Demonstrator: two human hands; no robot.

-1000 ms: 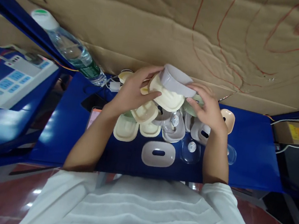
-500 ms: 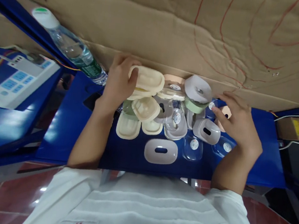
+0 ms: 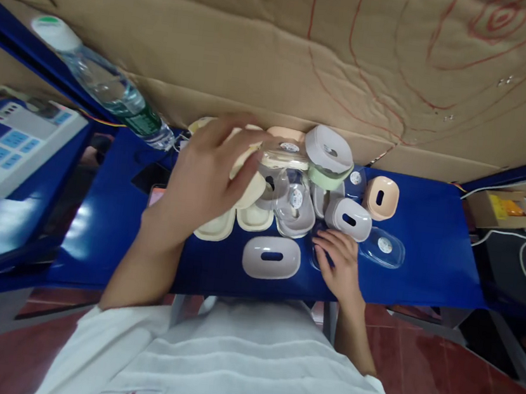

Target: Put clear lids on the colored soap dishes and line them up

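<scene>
My left hand (image 3: 211, 174), partly blurred, is curled round a tilted cream tray (image 3: 247, 160) above other cream trays (image 3: 255, 217). On the blue table, my right hand (image 3: 338, 264) has its fingers and thumb at a clear lid (image 3: 316, 255), mostly covered by the hand. A pale grey slotted holder (image 3: 257, 263) lies to its left, near the front edge. Just behind the right hand is another grey slotted holder (image 3: 358, 221). Clear lids and grey cups are piled between the hands, and a grey cup (image 3: 329, 146) sits on a green one (image 3: 327, 177).
A peach slotted holder (image 3: 381, 199) and a clear lid (image 3: 384, 247) lie at the right. A water bottle (image 3: 108, 85) leans at the back left, near a power strip (image 3: 20, 145). Cardboard (image 3: 244, 41) rises behind the table, and a small box (image 3: 501, 210) stands far right.
My right hand has moved from beside the peach holder down to the clear lid at the front. My left hand has shifted over the cream trays. The view has turned slightly.
</scene>
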